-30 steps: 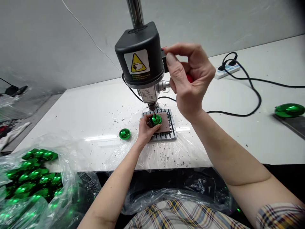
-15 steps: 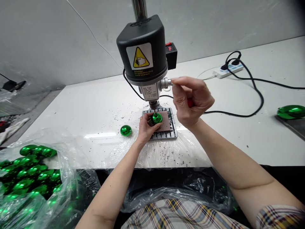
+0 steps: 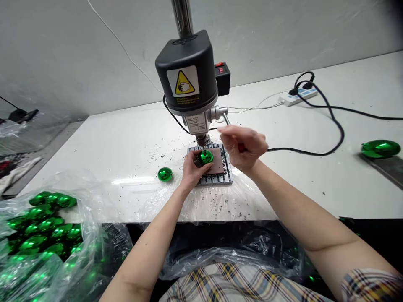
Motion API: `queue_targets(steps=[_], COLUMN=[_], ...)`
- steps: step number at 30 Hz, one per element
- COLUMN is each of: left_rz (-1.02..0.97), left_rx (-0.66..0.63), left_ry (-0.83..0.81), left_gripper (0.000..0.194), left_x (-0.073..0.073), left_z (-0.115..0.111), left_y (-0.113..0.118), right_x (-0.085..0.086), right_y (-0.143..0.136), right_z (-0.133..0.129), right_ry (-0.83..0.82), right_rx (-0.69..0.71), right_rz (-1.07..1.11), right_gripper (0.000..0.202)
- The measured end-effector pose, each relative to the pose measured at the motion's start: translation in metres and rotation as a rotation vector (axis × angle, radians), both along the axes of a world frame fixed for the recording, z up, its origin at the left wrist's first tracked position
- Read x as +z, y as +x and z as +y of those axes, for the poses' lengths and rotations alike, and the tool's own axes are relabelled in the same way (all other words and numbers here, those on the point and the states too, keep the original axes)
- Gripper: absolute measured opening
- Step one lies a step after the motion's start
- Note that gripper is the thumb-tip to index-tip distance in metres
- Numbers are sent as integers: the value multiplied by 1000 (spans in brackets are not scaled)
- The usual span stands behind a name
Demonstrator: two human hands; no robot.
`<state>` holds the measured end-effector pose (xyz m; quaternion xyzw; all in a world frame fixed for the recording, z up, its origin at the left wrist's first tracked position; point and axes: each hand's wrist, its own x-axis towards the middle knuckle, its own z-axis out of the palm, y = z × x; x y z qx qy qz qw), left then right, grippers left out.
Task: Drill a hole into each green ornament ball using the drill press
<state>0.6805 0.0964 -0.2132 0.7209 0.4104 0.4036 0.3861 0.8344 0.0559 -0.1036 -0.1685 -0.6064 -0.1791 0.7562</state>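
Observation:
A shiny green ball point(image 3: 206, 157) sits under the bit of a black drill press point(image 3: 185, 79), on a brown board point(image 3: 218, 162) over the slotted metal base point(image 3: 228, 178). My left hand point(image 3: 192, 168) grips this ball from its left side, thumb in front. Beside the press on the right, my right hand point(image 3: 244, 144) is closed round the feed lever point(image 3: 226, 119); a bit of its red knob shows between the fingers. The bit's tip meets the top of the ball, though I cannot tell how deep it sits.
Another green ball point(image 3: 165, 174) lies left of the base. A plastic bag point(image 3: 91, 205) of green balls is at lower left. The power strip point(image 3: 299, 96) with black cables stands at back right. One more green ball point(image 3: 380, 149) is at far right. Dark shavings dot the table.
My right hand has moved down and slightly left with the lever, which has swung downward. The view has shifted slightly. My left hand stays on the ball.

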Motion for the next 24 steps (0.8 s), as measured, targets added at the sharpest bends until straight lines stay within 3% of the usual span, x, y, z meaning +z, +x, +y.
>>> queue_targets(steps=[4, 6, 8, 10, 13, 15, 17, 18, 20, 22, 24], left_rz=[25, 77, 146, 239, 487, 624, 615, 559, 439, 391, 422], left_rx=[51, 136, 164, 16, -343, -457, -480, -463, -324, -26, 302], left_ry=[-21, 16, 71, 143, 384, 560, 642, 643, 580, 454, 285], left_gripper=[53, 49, 47, 47, 49, 62, 79, 81, 65, 41, 36], left_x=[8, 19, 31, 36, 23, 9, -1, -2, 3, 13, 22], left_z=[-3, -16, -42, -77, -129, -152, -160, -157, -141, -112, -77], left_y=[0, -7, -19, -35, -61, -77, -90, -96, -105, -113, -119], right_x=[49, 76, 92, 98, 94, 91, 89, 89, 89, 90, 89], right_y=[-1, 4, 9, 12, 13, 12, 12, 13, 13, 14, 14], right_z=[12, 21, 30, 35, 40, 42, 44, 44, 44, 44, 44], right_ry=[-206, -310, -450, -543, -518, -486, -483, -476, -442, -381, -337], right_rx=[85, 240, 300, 263, 178, 129, 89, 85, 117, 175, 209], right_rz=[277, 303, 318, 320, 291, 287, 283, 283, 280, 285, 290], right_gripper=[6, 5, 2, 4, 7, 11, 15, 16, 18, 22, 25])
